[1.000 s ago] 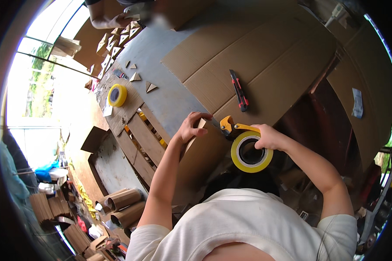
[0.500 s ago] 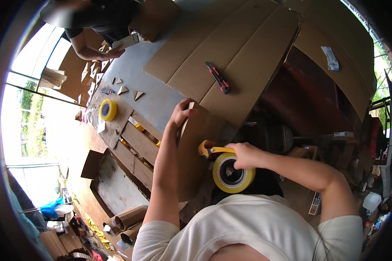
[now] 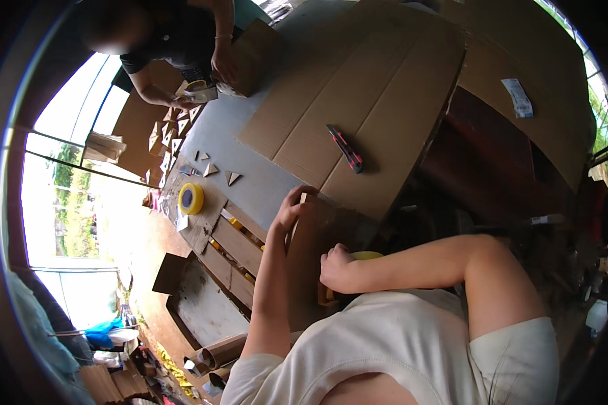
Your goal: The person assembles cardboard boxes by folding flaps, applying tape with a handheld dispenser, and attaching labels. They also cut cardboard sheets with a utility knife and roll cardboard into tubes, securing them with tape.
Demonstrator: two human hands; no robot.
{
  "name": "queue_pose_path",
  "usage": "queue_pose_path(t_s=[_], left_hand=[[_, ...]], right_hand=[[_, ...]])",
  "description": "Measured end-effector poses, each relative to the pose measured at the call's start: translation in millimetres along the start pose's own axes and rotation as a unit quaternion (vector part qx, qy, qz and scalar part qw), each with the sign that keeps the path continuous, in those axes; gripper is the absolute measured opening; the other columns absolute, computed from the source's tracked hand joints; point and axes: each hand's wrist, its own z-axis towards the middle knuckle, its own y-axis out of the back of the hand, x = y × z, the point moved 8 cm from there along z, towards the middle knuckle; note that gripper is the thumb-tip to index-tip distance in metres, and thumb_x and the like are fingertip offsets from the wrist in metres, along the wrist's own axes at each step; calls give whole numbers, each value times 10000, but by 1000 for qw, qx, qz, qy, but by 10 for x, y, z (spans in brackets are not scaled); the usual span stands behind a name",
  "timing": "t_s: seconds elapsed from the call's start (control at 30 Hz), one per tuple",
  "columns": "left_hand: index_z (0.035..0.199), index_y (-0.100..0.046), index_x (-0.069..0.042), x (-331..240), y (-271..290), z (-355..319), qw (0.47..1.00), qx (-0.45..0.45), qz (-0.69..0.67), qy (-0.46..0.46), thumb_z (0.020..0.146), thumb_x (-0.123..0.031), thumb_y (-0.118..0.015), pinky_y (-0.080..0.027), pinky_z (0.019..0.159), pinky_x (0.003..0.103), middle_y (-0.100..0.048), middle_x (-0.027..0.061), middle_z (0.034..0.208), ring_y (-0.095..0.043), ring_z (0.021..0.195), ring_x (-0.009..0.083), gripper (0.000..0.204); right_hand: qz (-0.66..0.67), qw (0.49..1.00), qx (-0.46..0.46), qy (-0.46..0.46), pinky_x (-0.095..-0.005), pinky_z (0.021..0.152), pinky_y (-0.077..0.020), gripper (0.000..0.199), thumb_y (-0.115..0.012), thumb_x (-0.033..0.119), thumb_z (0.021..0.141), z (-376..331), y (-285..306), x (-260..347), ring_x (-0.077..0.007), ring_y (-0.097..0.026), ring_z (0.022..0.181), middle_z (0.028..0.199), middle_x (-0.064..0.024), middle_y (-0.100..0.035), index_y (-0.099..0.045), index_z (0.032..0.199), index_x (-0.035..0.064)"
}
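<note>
My left hand [image 3: 294, 208] is hooked over the upper edge of a brown cardboard box [image 3: 308, 260] standing upright against me, fingers bent over its rim. Low at the box's near side, my right hand [image 3: 339, 268] is closed round a tape dispenser [image 3: 326, 295]. Only a bit of its orange-yellow frame and the yellow rim of its tape roll [image 3: 367, 256] show. The rest is hidden by my hand and forearm. Beyond the box, a red and black utility knife [image 3: 345, 148] lies on a large flat cardboard sheet [image 3: 385, 88].
Another yellow tape roll [image 3: 190, 199] and small cardboard triangles [image 3: 210, 169] lie on the grey table [image 3: 223, 142] to the left. Across it, a co-worker's hands [image 3: 224, 67] handle a carton [image 3: 253, 57] and another tape dispenser [image 3: 201, 94]. A wooden pallet [image 3: 233, 253] stands at left.
My right hand has swung left and down along the box with the tape dispenser, which my forearm now mostly covers. My left hand keeps its hold. The co-worker's second hand has come into view.
</note>
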Motion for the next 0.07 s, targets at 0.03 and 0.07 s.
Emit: queue_pose_path(t_s=[0.03, 0.07], left_hand=[[1179, -523, -91, -29, 11, -64, 999, -31, 40, -17, 591, -431, -596, -275, 991, 356, -520, 119, 1145, -413, 1134, 233, 683], [1264, -448, -123, 38, 61, -144, 996, -60, 57, 33, 613, -410, -592, -181, 1054, 382, -437, 96, 1281, -291, 1247, 222, 725]], right_hand=[[2, 1000, -12, 9, -442, 727, -397, 211, -539, 229, 782, -40, -13, -54, -292, -566, 881, 1042, -155, -573, -679, 915, 145], [-3, 1000, -10, 20, -442, 727, -397, 211, -539, 229, 782, -4, 0, -91, -292, -566, 881, 1042, -155, -573, -679, 915, 145]])
